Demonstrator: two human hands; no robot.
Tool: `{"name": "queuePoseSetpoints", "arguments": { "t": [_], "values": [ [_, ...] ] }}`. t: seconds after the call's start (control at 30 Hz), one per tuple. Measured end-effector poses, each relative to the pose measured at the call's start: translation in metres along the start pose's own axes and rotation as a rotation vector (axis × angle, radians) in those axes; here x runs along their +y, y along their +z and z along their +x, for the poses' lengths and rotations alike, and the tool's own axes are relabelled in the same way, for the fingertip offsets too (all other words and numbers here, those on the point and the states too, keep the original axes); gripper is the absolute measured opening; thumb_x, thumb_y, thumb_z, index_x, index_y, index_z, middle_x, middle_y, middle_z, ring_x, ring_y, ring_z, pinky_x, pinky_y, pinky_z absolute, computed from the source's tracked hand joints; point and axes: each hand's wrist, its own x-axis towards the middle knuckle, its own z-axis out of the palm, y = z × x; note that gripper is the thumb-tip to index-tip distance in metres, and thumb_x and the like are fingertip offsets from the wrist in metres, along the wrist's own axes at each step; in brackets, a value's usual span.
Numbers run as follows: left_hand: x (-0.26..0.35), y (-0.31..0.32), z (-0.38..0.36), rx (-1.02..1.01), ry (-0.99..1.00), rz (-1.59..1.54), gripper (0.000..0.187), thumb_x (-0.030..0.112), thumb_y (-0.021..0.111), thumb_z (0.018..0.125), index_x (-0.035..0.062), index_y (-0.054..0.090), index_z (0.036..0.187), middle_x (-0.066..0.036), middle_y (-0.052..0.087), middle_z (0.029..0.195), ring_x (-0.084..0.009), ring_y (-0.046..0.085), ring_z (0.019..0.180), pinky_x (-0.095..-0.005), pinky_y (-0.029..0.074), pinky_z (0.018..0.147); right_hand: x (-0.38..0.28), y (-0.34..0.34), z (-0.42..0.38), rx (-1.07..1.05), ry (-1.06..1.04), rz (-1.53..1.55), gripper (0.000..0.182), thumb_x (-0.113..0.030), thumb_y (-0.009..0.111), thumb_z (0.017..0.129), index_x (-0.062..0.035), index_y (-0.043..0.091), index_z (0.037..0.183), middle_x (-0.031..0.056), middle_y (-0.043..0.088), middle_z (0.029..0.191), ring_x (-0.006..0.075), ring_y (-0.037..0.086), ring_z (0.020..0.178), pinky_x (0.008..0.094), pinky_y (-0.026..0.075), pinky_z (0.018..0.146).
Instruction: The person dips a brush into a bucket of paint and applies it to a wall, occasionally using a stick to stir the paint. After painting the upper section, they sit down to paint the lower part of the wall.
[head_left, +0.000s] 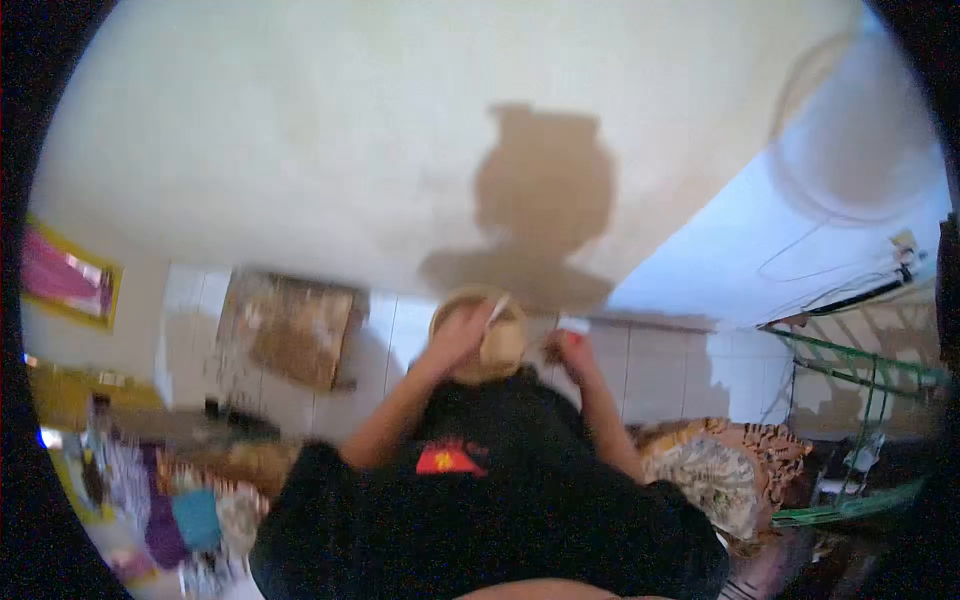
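Observation:
A round tan object with a raised rim, like a basket or bowl, is right in front of my black shirt. My left hand is over its left part, with a thin white strip at the fingertips; blur hides what kind of thing it is. To the right of the round object, my right hand is closed at a small red-and-white item, too blurred to name. A faint light line runs between the two hands.
A worn brown board or low table stands on the tiled floor to the left. Patterned cloth lies at the right, near a green metal frame. A pale wall rises ahead, bearing my shadow. Colourful fabrics are at lower left.

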Motion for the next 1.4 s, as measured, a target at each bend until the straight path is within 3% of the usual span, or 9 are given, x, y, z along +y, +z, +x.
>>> {"name": "queuePoseSetpoints", "arguments": {
  "t": [0.2,0.33,0.43,0.5,0.87,0.97,1.1,1.2,1.4],
  "values": [
    [-0.059,0.006,0.046,-0.075,0.538,0.543,0.031,0.015,0.047,0.081,0.0058,0.047,0.111,-0.021,0.058,0.089,-0.0379,0.057,0.084,-0.0464,0.044,0.074,0.02,0.002,0.003,0.002,-0.052,-0.058,0.026,-0.031,0.059,0.082,-0.0065,0.058,0.09,0.0037,0.059,0.077,0.0135,0.054,0.07,0.0287,0.046,0.063],
    [-0.074,0.011,0.062,0.016,0.878,0.522,0.04,0.04,0.046,0.087,0.0073,0.056,0.107,-0.012,0.056,0.08,-0.021,0.055,0.068,-0.034,0.046,0.055,0.042,0.0,0.015,-0.005,0.084,-0.013,0.028,-0.028,0.057,0.084,-0.0039,0.06,0.098,0.0073,0.061,0.08,0.0174,0.059,0.068,0.0312,0.051,0.058],
    [-0.033,0.01,0.034,-0.227,0.005,-0.092,0.053,0.054,0.042,0.085,0.0073,0.06,0.103,-0.007,0.053,0.078,-0.0121,0.048,0.063,-0.0258,0.041,0.048,0.042,-0.001,0.01,0.027,0.117,0.156,0.028,-0.027,0.057,0.084,-0.0018,0.059,0.097,0.0094,0.062,0.081,0.0197,0.061,0.067,0.0328,0.052,0.058],
    [0.001,0.009,0.017,-0.249,-0.083,-0.019,0.053,0.055,0.042,0.085,0.0095,0.06,0.104,-0.006,0.055,0.079,-0.0123,0.049,0.063,-0.0252,0.041,0.049,0.042,-0.002,0.005,0.048,0.14,0.228,0.028,-0.026,0.057,0.084,-0.0007,0.059,0.096,0.0105,0.063,0.081,0.0207,0.062,0.067,0.0336,0.053,0.058],
    [0.02,0.02,0.015,-0.365,-0.016,0.084,0.052,0.051,0.037,0.088,0.0083,0.059,0.108,-0.008,0.058,0.081,-0.0145,0.051,0.064,-0.027,0.042,0.052,0.03,-0.005,-0.016,0.093,-0.04,0.25,0.026,-0.025,0.058,0.083,0.0004,0.06,0.089,0.0122,0.063,0.077,0.0235,0.062,0.062,0.0344,0.054,0.057],
    [-0.027,0.029,0.047,-0.324,0.421,0.203,0.055,0.053,0.038,0.087,0.0056,0.061,0.104,-0.008,0.057,0.079,-0.0148,0.051,0.065,-0.0285,0.041,0.05,0.036,-0.005,-0.014,0.137,-0.026,0.167,0.026,-0.025,0.059,0.083,-0.0003,0.061,0.088,0.0121,0.063,0.078,0.0236,0.063,0.064,0.0349,0.054,0.057],
    [-0.043,0.031,0.053,-0.313,0.048,0.082,0.055,0.054,0.042,0.085,0.0034,0.063,0.09,-0.004,0.05,0.062,-0.0132,0.045,0.05,-0.0283,0.036,0.044,-0.002,0.0,-0.036,0.077,0.141,0.293,0.027,-0.025,0.06,0.082,-0.0006,0.062,0.091,0.0115,0.063,0.081,0.0222,0.063,0.068,0.0344,0.055,0.06],
    [-0.027,0.028,0.04,-0.286,0.356,0.177,0.054,0.054,0.043,0.085,0.0035,0.062,0.088,-0.002,0.047,0.058,-0.0122,0.041,0.044,-0.0267,0.036,0.044,-0.009,0.001,-0.04,0.04,0.144,0.283,0.027,-0.026,0.058,0.083,-0.001,0.062,0.092,0.011,0.064,0.083,0.0209,0.064,0.069,0.032,0.054,0.059],
    [0.023,0.023,0.01,-0.264,-0.105,0.121,0.055,0.055,0.043,0.085,0.0043,0.062,0.093,-0.001,0.046,0.061,-0.0112,0.044,0.051,-0.0252,0.037,0.044,-0.025,0.0,-0.048,0.013,0.171,0.217,0.03,-0.03,0.056,0.084,-0.0019,0.061,0.093,0.0093,0.064,0.08,0.0187,0.063,0.066,0.0296,0.053,0.059]
  ]
}}
